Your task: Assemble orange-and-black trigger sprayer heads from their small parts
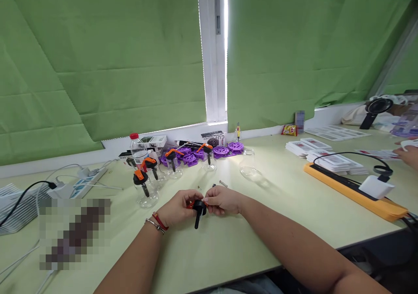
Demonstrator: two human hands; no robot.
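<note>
Over the table's middle, my left hand [180,208] grips a black bottle lid [198,207] with an orange part and a dark stem pointing down. My right hand [222,200] is closed in a pinch at the lid's right side, where a bit of orange shows between the fingers. Just beyond my hands lie a small spring [223,183] and a tiny dark piece. An open glass bottle [251,165] stands behind them to the right. Further left are several glass bottles [148,200] wearing similar black lids with orange levers [140,175].
Purple plastic parts [221,151], boxes [214,138] and a red-capped bottle [134,142] line the back. To the right are stacked white cards [336,162], an orange power strip [352,194] and another person's hand [409,154]. A white power strip [88,183] and cables lie left.
</note>
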